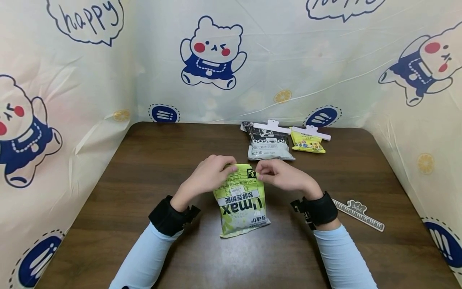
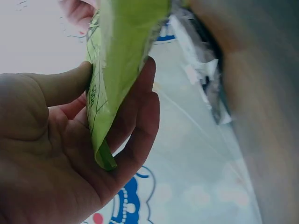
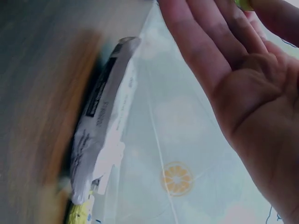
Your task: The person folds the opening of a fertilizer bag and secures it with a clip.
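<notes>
A green and white Umax fertilizer bag is at the middle of the table, its print upside down in the head view. My left hand pinches its far left corner; the left wrist view shows the thumb on one face of the bag and the fingers behind it. At the far right corner, my right hand pinches the edge between thumb and fingertips. A bit of green film shows by that thumb in the right wrist view.
Behind the hands lie a black and silver bag and a small yellow packet, each with a white bag clip across its far end. Another pale clip lies beside my right wrist. Printed cloth surrounds the brown table.
</notes>
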Available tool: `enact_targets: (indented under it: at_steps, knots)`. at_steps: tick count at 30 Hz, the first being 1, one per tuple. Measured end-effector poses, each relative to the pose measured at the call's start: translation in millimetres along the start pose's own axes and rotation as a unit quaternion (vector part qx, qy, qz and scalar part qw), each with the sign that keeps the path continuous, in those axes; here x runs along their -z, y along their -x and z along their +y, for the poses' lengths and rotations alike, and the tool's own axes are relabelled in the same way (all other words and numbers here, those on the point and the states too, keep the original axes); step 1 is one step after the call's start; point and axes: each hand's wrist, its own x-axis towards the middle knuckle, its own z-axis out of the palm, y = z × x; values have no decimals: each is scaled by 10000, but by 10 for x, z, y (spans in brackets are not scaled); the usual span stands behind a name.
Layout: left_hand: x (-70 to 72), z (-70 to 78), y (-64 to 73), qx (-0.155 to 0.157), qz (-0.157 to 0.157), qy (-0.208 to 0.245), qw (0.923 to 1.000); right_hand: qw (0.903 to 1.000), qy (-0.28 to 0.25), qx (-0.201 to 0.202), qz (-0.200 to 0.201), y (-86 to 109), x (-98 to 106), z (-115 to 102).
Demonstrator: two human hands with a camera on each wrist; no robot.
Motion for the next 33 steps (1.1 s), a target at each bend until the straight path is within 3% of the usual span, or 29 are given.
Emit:
enact_targets:
  at_steps: [4, 17, 24, 29, 31, 33]
  knots:
    - [87, 84, 47, -69, 61, 314, 9995, 9994, -270, 119, 186, 38, 27, -76]
    - [224, 243, 146, -46, 81, 929, 9956, 9974, -211, 220, 659, 72, 30, -245]
    - [230, 297, 173, 114, -62, 941, 9955, 9954, -786, 69, 542, 121, 23, -320]
    - [193, 321, 179, 248, -240, 799, 9962, 9959, -784, -85, 440, 135, 11, -326]
    - [178, 327, 185, 142, -225, 729, 9970, 9966, -709, -98, 413, 133, 7, -317]
    - [168, 333, 194, -176, -118, 627, 9978, 9972, -650, -62, 368, 128, 5, -305]
